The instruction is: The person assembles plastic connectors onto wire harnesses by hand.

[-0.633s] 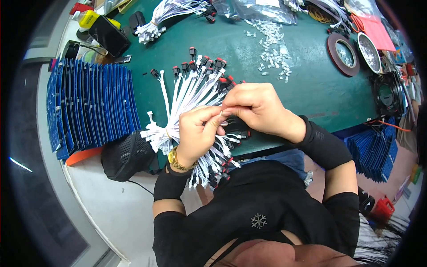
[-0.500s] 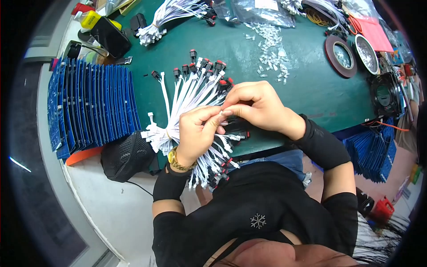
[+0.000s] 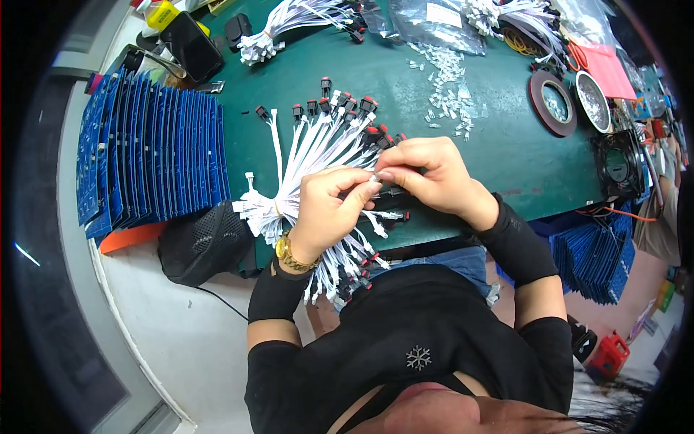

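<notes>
The person's left hand (image 3: 329, 206) and right hand (image 3: 441, 173) meet fingertip to fingertip just in front of the bundle of white cables (image 3: 307, 163). Both grips are narrow: each thumb and forefinger close on a small pale piece (image 3: 374, 178) between them, which is too tiny and half covered to identify. The bundle lies on the green table (image 3: 499, 126), its black-and-red ends (image 3: 367, 105) fanned away from the person; the left wrist, with a gold watch (image 3: 284, 252), crosses over it.

Compared with the frame just before, the hands keep nearly the same pose, though the right thumb sits a little higher against the left fingertips. The whole view has swung slightly: the cables and the dark phone (image 3: 191, 47) appear farther right, while the black fan (image 3: 616, 165) appears farther left. More of the clear bag (image 3: 426, 32) now shows at the top.

Loose clear pieces (image 3: 450, 83) remain scattered beyond the right hand, near the tape roll (image 3: 537, 94). To the left, the row of blue boards (image 3: 155, 159) stands at the table's side
</notes>
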### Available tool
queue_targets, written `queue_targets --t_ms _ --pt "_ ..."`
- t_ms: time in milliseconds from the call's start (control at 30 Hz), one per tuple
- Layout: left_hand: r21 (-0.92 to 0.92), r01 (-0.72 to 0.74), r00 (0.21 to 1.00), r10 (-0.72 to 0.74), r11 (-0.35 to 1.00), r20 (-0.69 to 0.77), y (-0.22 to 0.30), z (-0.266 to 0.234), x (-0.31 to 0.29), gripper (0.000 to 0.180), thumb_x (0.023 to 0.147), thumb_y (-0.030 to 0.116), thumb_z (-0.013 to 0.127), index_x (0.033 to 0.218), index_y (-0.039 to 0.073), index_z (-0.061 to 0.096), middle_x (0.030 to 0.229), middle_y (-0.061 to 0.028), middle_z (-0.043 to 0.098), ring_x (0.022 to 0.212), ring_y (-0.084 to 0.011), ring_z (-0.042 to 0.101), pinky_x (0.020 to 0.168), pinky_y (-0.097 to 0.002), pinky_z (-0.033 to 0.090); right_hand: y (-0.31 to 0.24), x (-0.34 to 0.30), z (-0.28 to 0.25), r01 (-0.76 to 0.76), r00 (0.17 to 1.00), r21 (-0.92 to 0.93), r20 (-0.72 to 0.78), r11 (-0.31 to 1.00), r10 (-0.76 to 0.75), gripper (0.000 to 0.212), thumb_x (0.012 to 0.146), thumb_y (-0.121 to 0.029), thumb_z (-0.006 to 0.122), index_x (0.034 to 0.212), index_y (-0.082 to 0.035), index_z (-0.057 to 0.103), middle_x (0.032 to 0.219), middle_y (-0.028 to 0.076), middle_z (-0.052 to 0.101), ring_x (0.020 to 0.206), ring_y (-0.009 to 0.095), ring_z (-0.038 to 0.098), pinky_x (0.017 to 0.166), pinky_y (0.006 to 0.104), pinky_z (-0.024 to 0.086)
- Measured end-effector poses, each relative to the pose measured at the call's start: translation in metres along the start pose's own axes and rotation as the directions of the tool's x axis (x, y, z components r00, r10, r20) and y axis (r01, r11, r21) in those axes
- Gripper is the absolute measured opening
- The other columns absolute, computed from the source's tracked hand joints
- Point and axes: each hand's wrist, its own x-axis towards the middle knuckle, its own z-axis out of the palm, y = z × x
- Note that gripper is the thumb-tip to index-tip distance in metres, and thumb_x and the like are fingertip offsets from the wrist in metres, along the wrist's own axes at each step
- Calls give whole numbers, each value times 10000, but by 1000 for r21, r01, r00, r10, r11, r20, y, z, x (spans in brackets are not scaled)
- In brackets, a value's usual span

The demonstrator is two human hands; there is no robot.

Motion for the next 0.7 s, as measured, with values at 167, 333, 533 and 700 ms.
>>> queue_targets --t_ms 167,333,533,700 --pt "276 -174 978 134 945 158 3 -2 2 73 801 -28 632 867 -43 661 756 -112 644 649 -174 651 558 -260 486 -2 -9 4 138 990 -107 -14 985 -140 105 747 -32 683 848 -27 656 742 107 620 663 271 619 593 327 498" --pt "326 -175 942 62 929 329 8 -14 5 149 795 -65 544 902 -34 644 776 -147 642 680 -275 634 613 -333 489 -9 -29 11 70 997 -239 -5 968 -74 175 773 -46 648 947 -39 634 784 113 619 702 284 624 608 358 500" --pt "533 -201 973 106 822 205 13 0 8 126 805 -22 594 927 -21 629 881 -131 630 770 -243 629 692 -309 492 -24 -58 29 -28 997 -97 70 995 34 104 785 -56 644 879 -11 653 788 132 615 737 306 615 644 378 508" --pt "713 -324 946 205 622 252 6 20 19 209 720 19 698 894 5 582 876 -127 533 831 -315 548 714 -371 449 -37 -81 77 33 994 52 104 998 -38 176 792 -59 638 959 -9 615 844 133 565 740 322 600 641 389 504"
